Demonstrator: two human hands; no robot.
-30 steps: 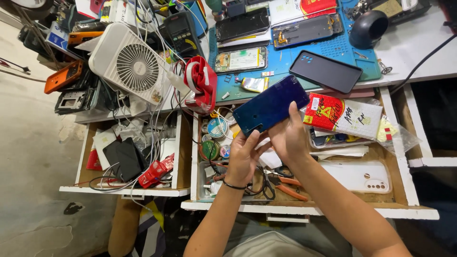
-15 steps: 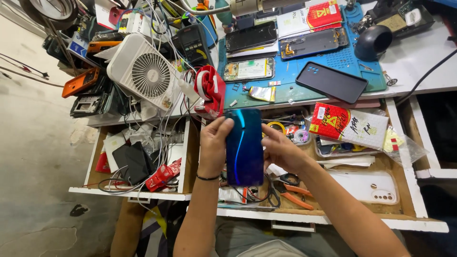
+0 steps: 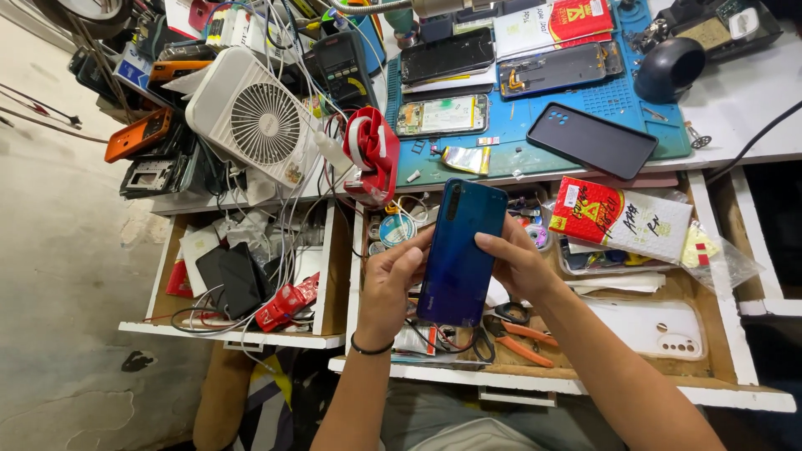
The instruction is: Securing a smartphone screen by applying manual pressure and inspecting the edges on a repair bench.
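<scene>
A glossy blue phone (image 3: 461, 250) is held back-side up over an open wooden drawer (image 3: 718, 351), its long axis pointing away from me. My left hand (image 3: 391, 284) grips its left edge, with a dark band on the wrist. My right hand (image 3: 516, 259) holds the right edge, fingertips pressing on the back cover. Under the phone the drawer holds orange-handled pliers (image 3: 522, 338) and small parts.
A blue work mat (image 3: 601, 92) on the bench carries a dark phone cover (image 3: 591, 139), opened phones and a black round tool (image 3: 668, 68). A white fan (image 3: 261, 117), a red holder (image 3: 373, 154) and tangled cables sit left. A second open drawer (image 3: 242, 276) is at the left.
The blue phone turned from tilted to upright lengthwise and moved nearer to me. Both hands shifted along its edges while keeping hold of it.
</scene>
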